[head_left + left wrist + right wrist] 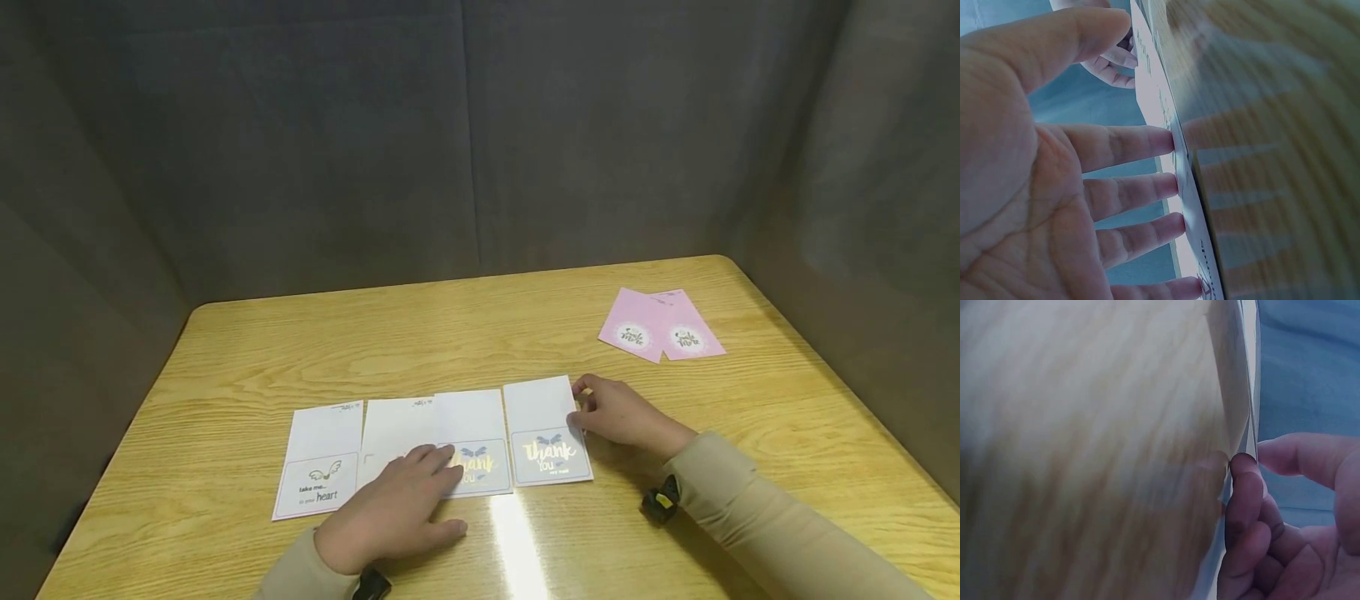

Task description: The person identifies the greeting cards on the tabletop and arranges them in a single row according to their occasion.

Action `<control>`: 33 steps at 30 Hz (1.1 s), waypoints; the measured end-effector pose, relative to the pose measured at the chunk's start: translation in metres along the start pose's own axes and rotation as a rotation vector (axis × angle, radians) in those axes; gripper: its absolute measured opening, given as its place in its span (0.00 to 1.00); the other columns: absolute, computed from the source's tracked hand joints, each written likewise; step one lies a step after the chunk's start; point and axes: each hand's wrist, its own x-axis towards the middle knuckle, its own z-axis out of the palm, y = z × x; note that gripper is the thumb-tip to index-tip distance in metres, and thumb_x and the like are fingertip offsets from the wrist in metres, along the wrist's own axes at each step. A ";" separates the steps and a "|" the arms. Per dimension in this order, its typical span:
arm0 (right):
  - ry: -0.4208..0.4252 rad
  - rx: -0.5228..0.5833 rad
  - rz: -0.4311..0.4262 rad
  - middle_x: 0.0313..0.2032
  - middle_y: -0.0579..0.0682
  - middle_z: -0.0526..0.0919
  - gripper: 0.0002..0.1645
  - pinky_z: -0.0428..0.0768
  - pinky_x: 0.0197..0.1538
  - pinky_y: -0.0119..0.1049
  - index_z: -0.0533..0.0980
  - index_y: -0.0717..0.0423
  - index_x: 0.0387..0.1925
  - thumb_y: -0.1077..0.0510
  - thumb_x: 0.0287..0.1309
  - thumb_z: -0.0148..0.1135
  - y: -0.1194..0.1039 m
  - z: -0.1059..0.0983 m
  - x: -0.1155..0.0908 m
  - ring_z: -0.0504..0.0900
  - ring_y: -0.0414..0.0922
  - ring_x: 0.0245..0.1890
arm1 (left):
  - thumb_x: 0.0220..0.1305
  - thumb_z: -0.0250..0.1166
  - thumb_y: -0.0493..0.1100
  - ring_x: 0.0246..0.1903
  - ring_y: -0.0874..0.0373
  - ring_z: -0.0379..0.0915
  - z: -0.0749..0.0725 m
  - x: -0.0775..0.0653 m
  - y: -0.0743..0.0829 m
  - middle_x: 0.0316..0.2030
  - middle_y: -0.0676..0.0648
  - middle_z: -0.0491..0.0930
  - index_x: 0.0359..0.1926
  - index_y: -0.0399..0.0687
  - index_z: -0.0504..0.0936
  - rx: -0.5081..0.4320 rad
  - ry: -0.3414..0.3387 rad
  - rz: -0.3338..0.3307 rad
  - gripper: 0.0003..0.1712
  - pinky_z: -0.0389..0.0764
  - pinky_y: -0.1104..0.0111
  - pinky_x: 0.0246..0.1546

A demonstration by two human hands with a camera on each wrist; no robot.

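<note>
Four white greeting cards lie unfolded in a row. The leftmost winged card (326, 450) reads "take me... heart". Beside it, a second white card (393, 429) is partly covered by my left hand (397, 508), which has its fingers spread, their tips resting on the cards. One fingertip reaches the left "Thank You" card (480, 417), hiding part of its lettering. At the right end is another "Thank You" card (543, 417). My right hand (626, 415) pinches that card's right edge between thumb and curled index finger, clearest in the right wrist view (1272, 519).
Two overlapping pink cards (632, 321) with round white labels lie toward the table's back right. The wooden table (375, 333) is glossy, with a bright reflection near its front. Grey curtains (315, 167) hang behind it and at both sides.
</note>
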 end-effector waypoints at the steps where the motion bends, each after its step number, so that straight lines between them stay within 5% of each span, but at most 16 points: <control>1: -0.001 -0.001 0.006 0.27 0.48 0.79 0.19 0.71 0.28 0.35 0.74 0.67 0.52 0.60 0.64 0.67 0.000 0.000 0.000 0.73 0.42 0.24 | 0.66 0.68 0.57 0.71 0.37 0.61 0.000 0.000 0.000 0.71 0.36 0.68 0.65 0.37 0.78 0.003 0.000 0.000 0.36 0.67 0.42 0.66; 16: 0.002 -0.053 -0.019 0.27 0.48 0.77 0.20 0.71 0.32 0.37 0.74 0.66 0.51 0.58 0.64 0.67 -0.005 0.003 -0.001 0.72 0.43 0.26 | 0.65 0.69 0.55 0.67 0.42 0.65 -0.002 0.003 0.002 0.66 0.38 0.72 0.58 0.40 0.81 0.017 0.019 0.003 0.29 0.72 0.45 0.62; 29: -0.017 -0.024 -0.048 0.27 0.48 0.75 0.24 0.69 0.29 0.36 0.72 0.67 0.55 0.60 0.63 0.70 -0.005 0.003 -0.002 0.69 0.42 0.23 | 0.63 0.70 0.56 0.58 0.47 0.71 -0.003 0.008 0.003 0.56 0.44 0.77 0.37 0.47 0.79 0.111 0.069 0.060 0.18 0.77 0.51 0.54; 33: -0.021 -0.021 -0.053 0.27 0.48 0.75 0.24 0.69 0.29 0.36 0.72 0.66 0.55 0.61 0.63 0.70 -0.003 0.004 -0.001 0.69 0.42 0.23 | 0.64 0.70 0.56 0.61 0.46 0.70 -0.002 0.011 0.004 0.59 0.42 0.76 0.44 0.44 0.81 0.105 0.075 0.079 0.21 0.76 0.50 0.57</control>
